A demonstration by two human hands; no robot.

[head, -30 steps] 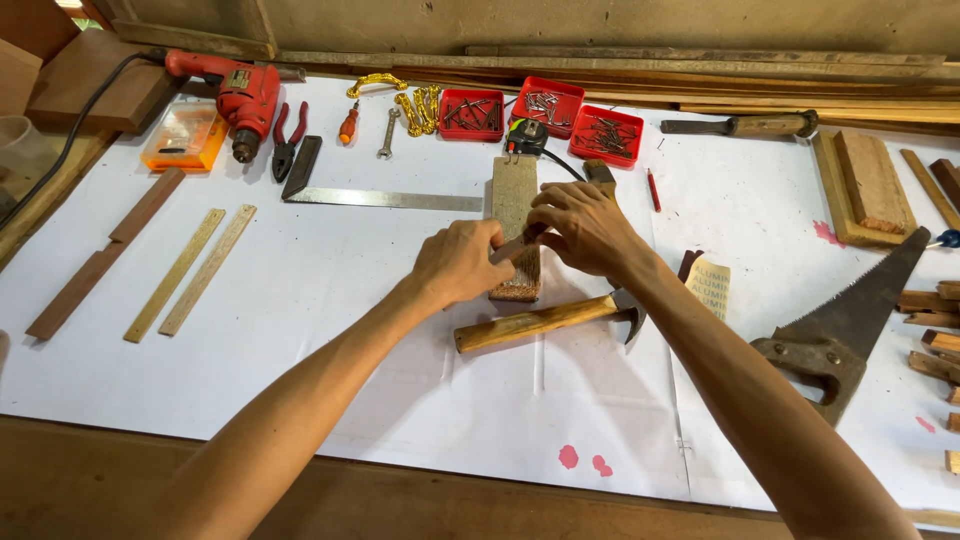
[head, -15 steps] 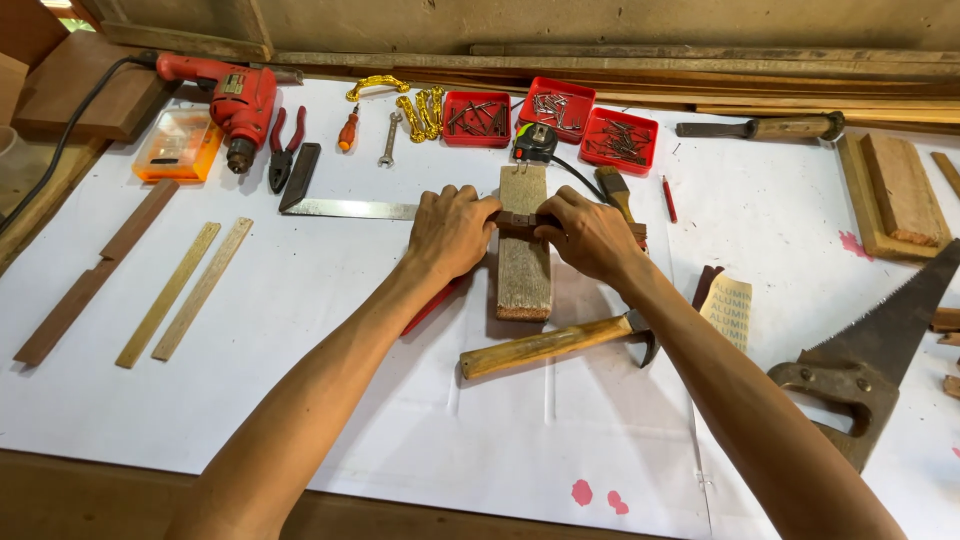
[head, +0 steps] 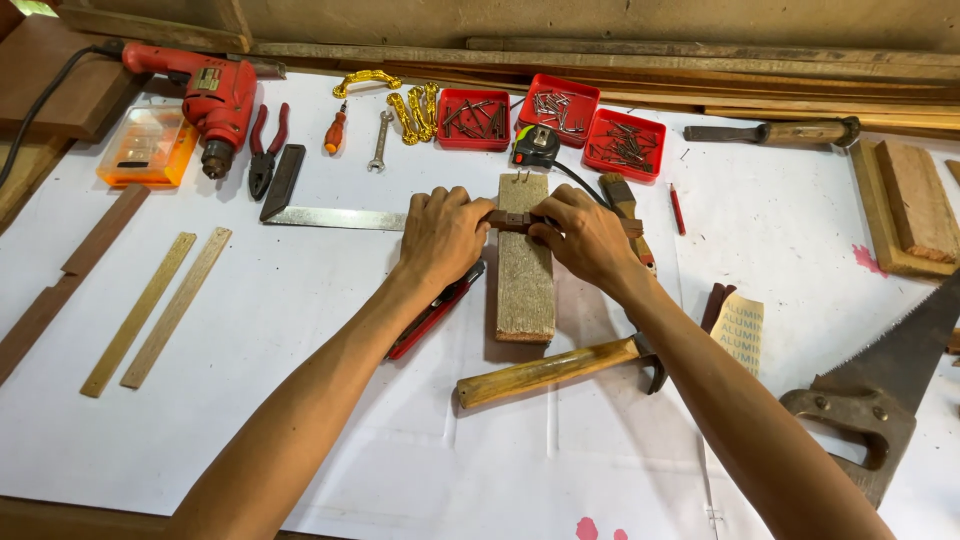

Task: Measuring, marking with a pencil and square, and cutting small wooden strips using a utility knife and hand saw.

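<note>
White sheeting covers the counter (head: 300, 330). At far left lie dark wood strips (head: 60, 280) and two pale slats (head: 155, 305), side by side. Above them sits an orange translucent case (head: 145, 147), rectangular, with a pale label on its lid, touching a red electric drill (head: 215, 95). Just right of the drill: red-handled pliers (head: 265, 145), a steel square (head: 330, 215), an orange-handled screwdriver (head: 336, 130), a small wrench (head: 380, 140) and a yellow chain (head: 405, 100).

Left hand (head: 440, 235) is closed, fingers pinching the left end of a small dark wood strip (head: 512, 220), which lies crosswise on the upper part of a weathered grey block (head: 525, 280) near the counter's middle. A red tool (head: 435, 312) lies partly under the left wrist. Right hand (head: 585, 240) is closed on the strip's right end.

Behind the block stand three red rectangular trays (head: 560, 115) of nails and a tape measure (head: 535, 145). A wooden-handled hammer (head: 555, 370) lies below the block. Further right, a pale yellow sandpaper sheet (head: 740, 330) shows printed lettering. A handsaw (head: 880, 400) lies at far right.
</note>
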